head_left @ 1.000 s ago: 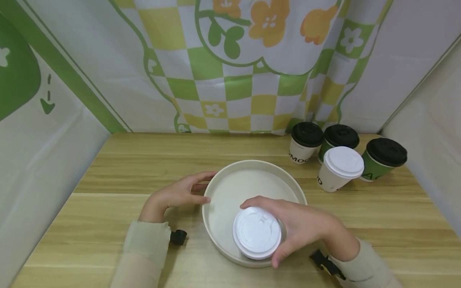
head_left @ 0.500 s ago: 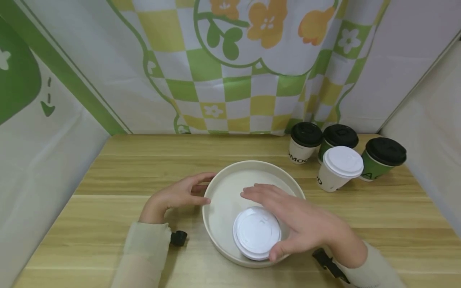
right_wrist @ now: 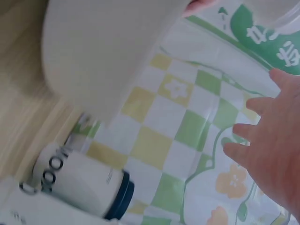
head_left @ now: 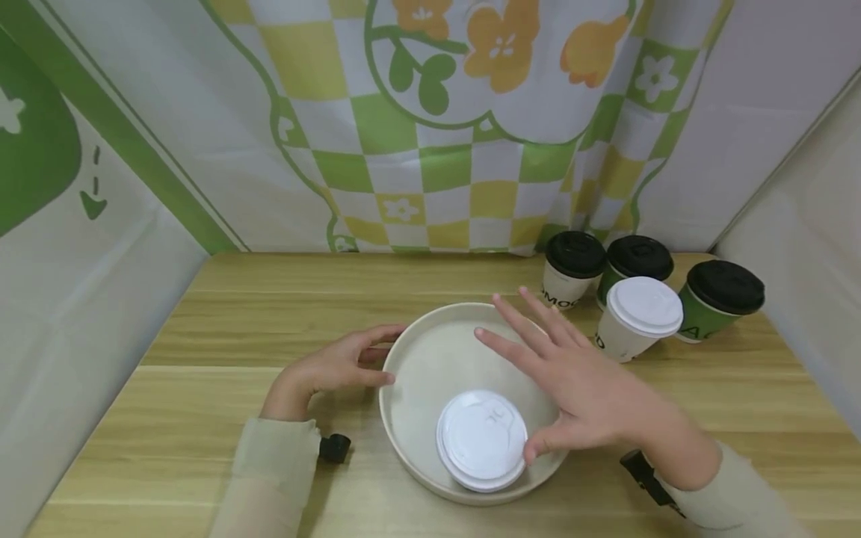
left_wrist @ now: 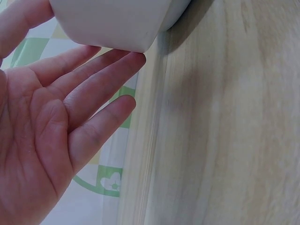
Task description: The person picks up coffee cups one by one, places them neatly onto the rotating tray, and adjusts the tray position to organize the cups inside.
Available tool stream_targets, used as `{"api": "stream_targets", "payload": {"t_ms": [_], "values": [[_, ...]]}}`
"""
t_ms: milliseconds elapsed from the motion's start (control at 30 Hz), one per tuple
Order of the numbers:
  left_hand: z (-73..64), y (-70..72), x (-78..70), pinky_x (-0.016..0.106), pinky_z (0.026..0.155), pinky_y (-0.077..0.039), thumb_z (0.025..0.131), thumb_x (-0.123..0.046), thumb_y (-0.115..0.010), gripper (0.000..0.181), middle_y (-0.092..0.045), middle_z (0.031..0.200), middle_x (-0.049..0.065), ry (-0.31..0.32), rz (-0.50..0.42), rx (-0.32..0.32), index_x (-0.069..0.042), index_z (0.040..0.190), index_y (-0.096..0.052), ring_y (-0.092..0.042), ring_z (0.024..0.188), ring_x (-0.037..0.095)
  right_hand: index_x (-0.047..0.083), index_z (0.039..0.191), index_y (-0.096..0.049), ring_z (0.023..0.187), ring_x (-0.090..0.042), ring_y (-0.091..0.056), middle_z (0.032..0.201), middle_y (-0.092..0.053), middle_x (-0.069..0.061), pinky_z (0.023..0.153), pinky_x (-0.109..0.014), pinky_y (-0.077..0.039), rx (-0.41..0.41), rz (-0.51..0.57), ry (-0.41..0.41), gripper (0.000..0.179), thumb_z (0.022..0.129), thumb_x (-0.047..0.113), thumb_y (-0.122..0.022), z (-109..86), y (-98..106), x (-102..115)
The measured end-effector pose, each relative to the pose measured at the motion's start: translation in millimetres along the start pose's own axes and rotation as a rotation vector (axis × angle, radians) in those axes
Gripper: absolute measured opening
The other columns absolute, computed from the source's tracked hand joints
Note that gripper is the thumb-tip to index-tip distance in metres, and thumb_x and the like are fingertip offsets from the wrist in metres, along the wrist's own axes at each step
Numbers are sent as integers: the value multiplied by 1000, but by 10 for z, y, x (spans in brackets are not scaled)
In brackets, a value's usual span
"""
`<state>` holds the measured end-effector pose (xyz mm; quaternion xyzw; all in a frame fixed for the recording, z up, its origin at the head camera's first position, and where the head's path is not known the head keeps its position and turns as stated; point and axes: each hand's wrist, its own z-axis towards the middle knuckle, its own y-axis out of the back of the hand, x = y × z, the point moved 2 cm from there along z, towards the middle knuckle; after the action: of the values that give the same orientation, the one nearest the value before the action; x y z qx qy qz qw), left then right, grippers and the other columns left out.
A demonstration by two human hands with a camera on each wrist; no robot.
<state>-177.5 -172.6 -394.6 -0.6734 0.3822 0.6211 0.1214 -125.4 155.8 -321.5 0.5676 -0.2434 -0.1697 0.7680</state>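
A round cream tray (head_left: 430, 359) lies on the wooden table, and a cup with a white lid (head_left: 481, 441) stands inside it near the front rim. My left hand (head_left: 339, 366) rests at the tray's left side, thumb at the rim. In the left wrist view its fingers (left_wrist: 103, 84) extend nearly straight against the tray's outer wall (left_wrist: 112, 26). Above the tray's right part, my right hand (head_left: 585, 388) is spread and holds nothing; its thumb overlaps the lid's right edge in the head view. The cup's body is mostly hidden under its lid.
Several lidded cups cluster at the back right: a white-lidded one (head_left: 635, 321), a black-lidded pale one (head_left: 572, 269), and green ones with black lids (head_left: 720, 299). A checked curtain (head_left: 444, 164) hangs behind the wooden table (head_left: 229, 321).
My right hand has let go of the white-lidded cup, spread its fingers and moved up and right. The cup stays in the tray, and my left hand keeps its place.
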Motion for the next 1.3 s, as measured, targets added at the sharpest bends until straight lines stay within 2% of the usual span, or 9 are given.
{"api": "stream_targets", "payload": {"t_ms": [267,533,700,1000,1133,1300], "values": [[1,-4,-3,51,110,-47,90,-8,-72,78,-31,161,16,-6,-9,2,-11,156,-30,-38,143,43,29,161,-16,154,-36,14,169,8,-5,118,-73,-11,22,-111,-90,124,60,101,-26,-41,130,-207],[-9,19,-28,52,112,-44,90,-10,-72,79,-30,162,14,6,2,-6,-13,156,-30,-37,144,41,35,160,-14,155,-31,16,169,11,-2,115,-75,-16,32,-223,-201,130,53,97,-53,-135,254,-396],[-14,10,-21,52,112,-45,90,-10,-72,78,-30,161,16,5,7,-8,-12,156,-31,-38,144,42,35,160,-11,154,-30,19,169,12,-4,119,-72,-11,46,-241,-268,132,53,91,-64,-215,316,-481],[-9,2,4,51,111,-46,90,-11,-72,78,-30,161,18,-22,3,1,-10,156,-30,-38,143,44,35,161,-2,153,-36,20,167,20,-2,118,-74,-2,83,-280,-363,137,53,91,-65,-343,432,-645],[-18,7,-1,52,111,-46,91,-10,-71,77,-30,161,19,-27,2,2,-8,156,-30,-38,143,45,34,160,0,152,-33,25,166,21,-2,118,-74,1,100,-299,-409,136,55,91,-64,-410,503,-721],[-26,16,-4,54,111,-45,92,-11,-70,76,-29,161,19,-18,21,-5,-10,156,-30,-37,143,45,34,160,2,151,-31,28,166,21,-3,118,-74,5,92,-304,-454,135,58,84,-71,-510,593,-815]]}}
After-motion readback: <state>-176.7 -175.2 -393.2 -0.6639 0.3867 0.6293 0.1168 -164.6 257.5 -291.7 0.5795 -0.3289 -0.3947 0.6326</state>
